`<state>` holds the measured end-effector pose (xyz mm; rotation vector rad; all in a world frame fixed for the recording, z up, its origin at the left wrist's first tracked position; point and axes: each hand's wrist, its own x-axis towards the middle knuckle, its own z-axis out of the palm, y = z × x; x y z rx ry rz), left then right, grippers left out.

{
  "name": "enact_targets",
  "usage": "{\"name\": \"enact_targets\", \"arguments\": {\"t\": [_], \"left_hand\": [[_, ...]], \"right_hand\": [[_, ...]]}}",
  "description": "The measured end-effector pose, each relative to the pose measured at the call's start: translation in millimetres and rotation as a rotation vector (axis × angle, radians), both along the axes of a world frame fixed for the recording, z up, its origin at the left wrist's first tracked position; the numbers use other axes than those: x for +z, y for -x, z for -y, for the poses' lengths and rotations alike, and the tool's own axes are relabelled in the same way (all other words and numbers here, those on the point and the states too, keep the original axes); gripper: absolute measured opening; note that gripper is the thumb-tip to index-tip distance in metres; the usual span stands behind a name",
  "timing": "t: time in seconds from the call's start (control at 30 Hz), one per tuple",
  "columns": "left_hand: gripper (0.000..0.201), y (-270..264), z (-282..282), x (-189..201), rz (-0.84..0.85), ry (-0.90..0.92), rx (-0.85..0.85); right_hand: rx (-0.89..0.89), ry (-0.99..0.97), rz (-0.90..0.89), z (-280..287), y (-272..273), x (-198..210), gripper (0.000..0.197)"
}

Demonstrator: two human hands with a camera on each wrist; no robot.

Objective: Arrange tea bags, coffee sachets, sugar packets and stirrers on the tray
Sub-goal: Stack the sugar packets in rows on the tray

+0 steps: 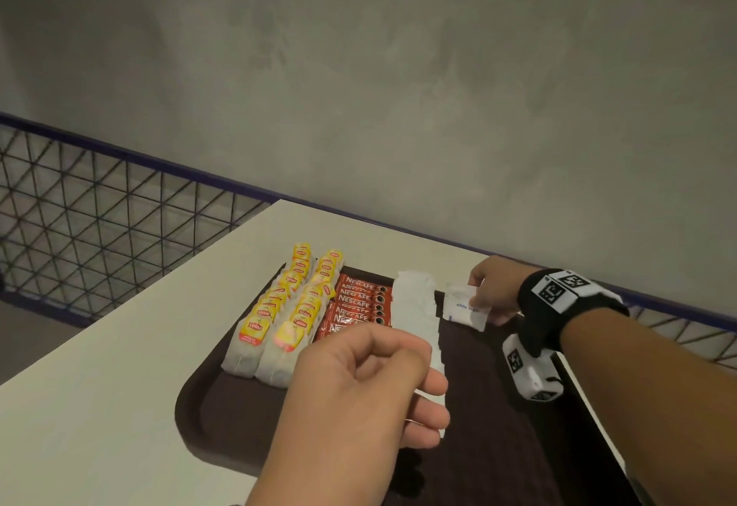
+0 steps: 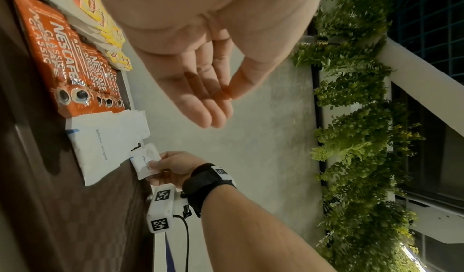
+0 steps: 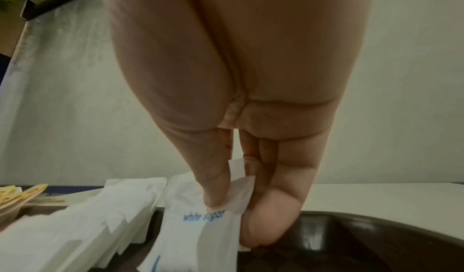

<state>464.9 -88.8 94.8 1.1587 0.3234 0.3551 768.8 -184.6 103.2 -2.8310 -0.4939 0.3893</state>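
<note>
A dark brown tray (image 1: 223,418) lies on the white table. Across it from left to right run two rows of yellow-tagged tea bags (image 1: 279,314), a row of red coffee sachets (image 1: 355,306) and a row of white sugar packets (image 1: 414,306). At the tray's far right my right hand (image 1: 478,298) pinches a small bunch of white sugar packets (image 1: 466,306) between thumb and fingers, standing on edge over the tray (image 3: 351,232). The right wrist view shows the pinch (image 3: 226,203) on the packet (image 3: 195,226). My left hand (image 1: 434,398) hovers near the sugar row's front end, relaxed (image 2: 220,105) and holding nothing. No stirrers are visible.
The table (image 1: 119,346) ends at the left, beside a wire-mesh railing (image 1: 99,206) with a blue top rail. A grey concrete wall (image 1: 399,86) rises right behind the table. The tray's near half and right side are bare. Green foliage (image 2: 351,117) shows in the left wrist view.
</note>
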Motion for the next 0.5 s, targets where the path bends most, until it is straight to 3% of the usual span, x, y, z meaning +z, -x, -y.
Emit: {"name": "enact_targets", "arguments": {"t": [0.07, 0.5], "left_hand": [[0.030, -0.2, -0.7, 0.7, 0.003, 0.009, 0.005], [0.031, -1.0, 3.2, -1.5, 0.009, -0.016, 0.002]], "right_hand": [[-0.005, 0.015, 0.014, -2.0, 0.0, -1.9, 0.012], [0.008, 0.152, 0.130, -11.6, 8.1, -11.2, 0.057]]}}
